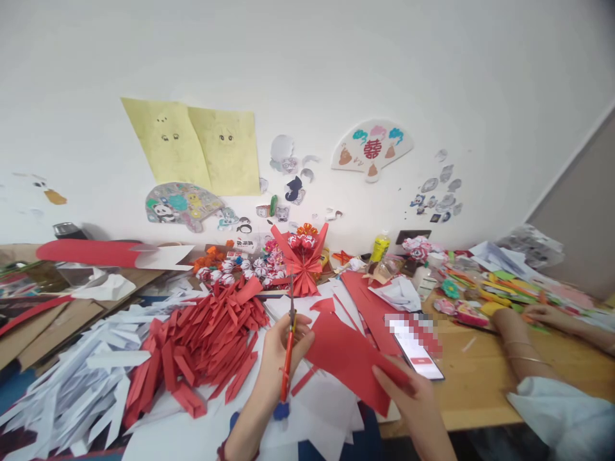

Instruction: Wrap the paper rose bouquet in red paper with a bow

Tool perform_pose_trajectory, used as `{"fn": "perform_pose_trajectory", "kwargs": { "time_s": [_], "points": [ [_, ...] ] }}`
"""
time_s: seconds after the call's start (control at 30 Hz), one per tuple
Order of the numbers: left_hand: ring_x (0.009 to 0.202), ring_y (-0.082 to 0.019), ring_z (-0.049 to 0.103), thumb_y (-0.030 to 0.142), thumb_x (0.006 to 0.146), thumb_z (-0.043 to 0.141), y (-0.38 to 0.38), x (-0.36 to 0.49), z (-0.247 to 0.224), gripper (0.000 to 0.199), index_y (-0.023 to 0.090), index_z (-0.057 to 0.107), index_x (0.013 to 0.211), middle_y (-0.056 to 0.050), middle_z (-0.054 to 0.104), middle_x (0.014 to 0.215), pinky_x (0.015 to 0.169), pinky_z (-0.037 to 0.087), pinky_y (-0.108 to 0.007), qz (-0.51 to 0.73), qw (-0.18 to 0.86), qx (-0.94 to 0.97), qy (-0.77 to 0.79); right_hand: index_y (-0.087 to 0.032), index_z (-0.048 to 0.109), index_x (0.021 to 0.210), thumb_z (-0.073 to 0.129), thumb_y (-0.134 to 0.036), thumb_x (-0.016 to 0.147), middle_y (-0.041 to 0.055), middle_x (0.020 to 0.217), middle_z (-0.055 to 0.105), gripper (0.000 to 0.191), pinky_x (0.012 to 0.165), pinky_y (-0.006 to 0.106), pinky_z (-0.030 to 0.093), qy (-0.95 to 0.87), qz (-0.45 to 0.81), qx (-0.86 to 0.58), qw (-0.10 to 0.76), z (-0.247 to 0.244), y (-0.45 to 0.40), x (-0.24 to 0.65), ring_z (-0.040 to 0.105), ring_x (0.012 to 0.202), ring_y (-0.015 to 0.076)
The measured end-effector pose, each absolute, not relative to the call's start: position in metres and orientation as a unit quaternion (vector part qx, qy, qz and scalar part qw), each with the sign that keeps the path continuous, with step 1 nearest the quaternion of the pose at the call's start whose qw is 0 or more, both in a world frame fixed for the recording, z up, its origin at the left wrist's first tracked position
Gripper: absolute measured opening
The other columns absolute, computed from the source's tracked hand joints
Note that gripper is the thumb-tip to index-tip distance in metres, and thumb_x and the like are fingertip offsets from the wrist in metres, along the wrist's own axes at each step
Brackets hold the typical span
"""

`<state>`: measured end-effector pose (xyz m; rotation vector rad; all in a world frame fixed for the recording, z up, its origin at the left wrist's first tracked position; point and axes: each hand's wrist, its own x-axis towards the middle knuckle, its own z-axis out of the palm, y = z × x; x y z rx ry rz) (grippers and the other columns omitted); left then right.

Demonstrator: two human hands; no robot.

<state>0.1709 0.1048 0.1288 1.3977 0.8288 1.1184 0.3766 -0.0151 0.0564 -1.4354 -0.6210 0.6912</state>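
A pair of scissors point(289, 349) with orange-red handles points upward in my left hand point(283, 346), its fingers wrapped round it. My right hand point(408, 390) pinches the lower right part of a red paper sheet point(341, 352), thumb on top. The sheet's left corner lies close to my left fingertips; whether they touch it, I cannot tell. White paper sheets point(321, 410) lie beneath. Left of my hands is a heap of folded red paper strips point(192, 346), and beside it a heap of white ones point(96, 365).
A lit phone point(417, 349) lies right of the red sheet. A folded red paper fan point(306, 266) stands behind. A yellow-labelled bottle point(379, 246) is near the wall. Another person's arms point(519, 346) rest at the right by coloured paper pieces point(504, 291).
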Motion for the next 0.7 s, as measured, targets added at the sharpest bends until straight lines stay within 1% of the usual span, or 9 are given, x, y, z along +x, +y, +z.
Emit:
{"fn": "perform_pose_trajectory", "kwargs": {
  "time_s": [0.07,0.13,0.2,0.27,0.33,0.4,0.47,0.6,0.7],
  "points": [
    [0.060,-0.012,0.054,0.034,0.062,0.081,0.103,0.167,0.124,0.035,0.015,0.065,0.087,0.000,0.060,0.070,0.058,0.043,-0.022,0.441,0.575,0.595,0.348,-0.018,0.079,0.091,0.090,-0.043,0.057,0.0086,0.092,0.079,0.044,0.069,0.032,0.061,-0.221,0.312,-0.598,0.704,0.063,-0.012,0.383,0.072,0.079,0.0255],
    [0.058,-0.011,0.052,0.029,0.060,0.082,0.101,0.165,0.117,0.033,0.015,0.063,0.083,0.002,0.058,0.066,0.056,0.041,-0.022,0.411,0.584,0.607,0.349,-0.018,0.077,0.097,0.091,-0.039,0.057,0.0082,0.095,0.078,0.047,0.072,0.033,0.061,-0.188,0.313,-0.563,0.741,0.072,-0.006,0.392,0.072,0.081,0.0244],
    [0.055,-0.011,0.051,0.028,0.061,0.082,0.099,0.167,0.111,0.031,0.016,0.061,0.079,0.003,0.056,0.061,0.055,0.040,-0.022,0.404,0.583,0.608,0.356,-0.021,0.073,0.110,0.092,-0.038,0.056,0.0066,0.097,0.077,0.060,0.075,0.035,0.060,-0.169,0.303,-0.538,0.768,0.083,0.004,0.399,0.072,0.083,0.0241],
    [0.053,-0.011,0.051,0.030,0.064,0.081,0.099,0.173,0.107,0.030,0.016,0.060,0.080,0.004,0.056,0.059,0.055,0.041,-0.022,0.425,0.589,0.584,0.363,-0.026,0.067,0.122,0.084,-0.048,0.065,0.0051,0.095,0.076,0.063,0.080,0.040,0.059,-0.224,0.343,-0.489,0.770,0.090,0.015,0.402,0.072,0.084,0.0242],
    [0.053,-0.011,0.053,0.034,0.065,0.081,0.101,0.184,0.106,0.033,0.017,0.059,0.082,0.004,0.057,0.059,0.056,0.042,-0.022,0.471,0.596,0.539,0.363,-0.028,0.069,0.117,0.076,-0.057,0.070,0.0048,0.086,0.075,0.056,0.084,0.044,0.057,-0.283,0.370,-0.463,0.754,0.091,0.026,0.396,0.071,0.081,0.0250],
    [0.052,-0.010,0.053,0.037,0.066,0.081,0.103,0.196,0.106,0.035,0.017,0.057,0.082,0.005,0.056,0.059,0.055,0.041,-0.022,0.511,0.594,0.506,0.361,-0.025,0.074,0.101,0.082,-0.053,0.065,0.0067,0.083,0.074,0.047,0.084,0.046,0.057,-0.306,0.384,-0.466,0.735,0.087,0.035,0.381,0.071,0.079,0.0264],
    [0.052,-0.010,0.052,0.039,0.069,0.080,0.105,0.205,0.108,0.035,0.017,0.056,0.081,0.006,0.055,0.059,0.056,0.041,-0.021,0.534,0.583,0.494,0.362,-0.021,0.074,0.100,0.081,-0.049,0.068,0.0101,0.093,0.075,0.043,0.080,0.045,0.056,-0.319,0.396,-0.474,0.718,0.082,0.040,0.363,0.071,0.079,0.0269],
    [0.054,-0.010,0.052,0.040,0.070,0.081,0.107,0.210,0.113,0.036,0.017,0.058,0.085,0.005,0.056,0.061,0.059,0.043,-0.022,0.545,0.566,0.499,0.366,-0.015,0.075,0.089,0.076,-0.048,0.077,0.0091,0.076,0.074,0.034,0.065,0.033,0.052,-0.377,0.376,-0.520,0.668,0.084,0.043,0.341,0.066,0.068,0.0210],
    [0.055,-0.010,0.052,0.039,0.068,0.083,0.107,0.207,0.117,0.037,0.017,0.058,0.083,0.005,0.055,0.063,0.059,0.044,-0.022,0.548,0.555,0.505,0.370,-0.016,0.073,0.081,0.075,-0.049,0.077,0.0077,0.072,0.073,0.033,0.060,0.029,0.050,-0.393,0.367,-0.526,0.659,0.093,0.045,0.340,0.065,0.063,0.0192]
  ]
}}
